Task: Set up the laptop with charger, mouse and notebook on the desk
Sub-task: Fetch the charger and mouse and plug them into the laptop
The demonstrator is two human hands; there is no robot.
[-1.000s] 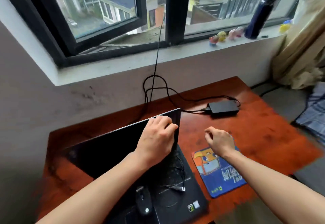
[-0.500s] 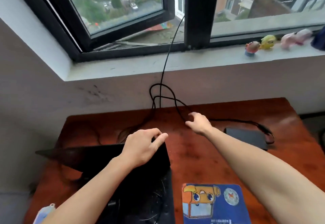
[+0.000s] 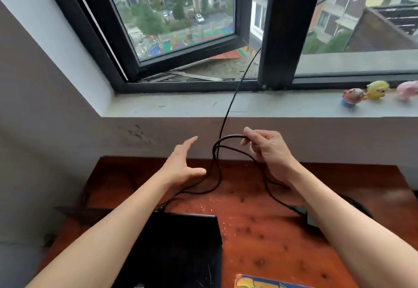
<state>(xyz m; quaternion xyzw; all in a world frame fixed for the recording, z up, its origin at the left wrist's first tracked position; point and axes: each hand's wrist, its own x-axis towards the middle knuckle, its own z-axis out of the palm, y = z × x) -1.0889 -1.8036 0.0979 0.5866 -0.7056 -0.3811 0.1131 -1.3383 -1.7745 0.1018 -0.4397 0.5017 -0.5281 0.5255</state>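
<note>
The black laptop (image 3: 181, 249) stands open on the red-brown wooden desk (image 3: 267, 238), its lid seen from above at the lower middle. My right hand (image 3: 267, 152) is raised above the desk's back edge, pinching a loop of the black charger cable (image 3: 218, 163). The cable runs up over the sill and out of the window. My left hand (image 3: 181, 167) hovers open just left of the loop, fingers spread, not touching it. The charger brick (image 3: 308, 218) is mostly hidden under my right forearm. A corner of the blue and orange mouse pad (image 3: 255, 282) shows at the bottom edge.
A grey windowsill (image 3: 260, 106) runs along the wall behind the desk, with small toy figures (image 3: 364, 94) at its right end. The left window pane (image 3: 181, 20) is swung open outward. A grey wall borders the desk on the left.
My left hand has let go of the laptop lid and moved up toward the cable. My right hand has lifted from the mouse pad to the back of the desk and taken hold of the cable loop.
</note>
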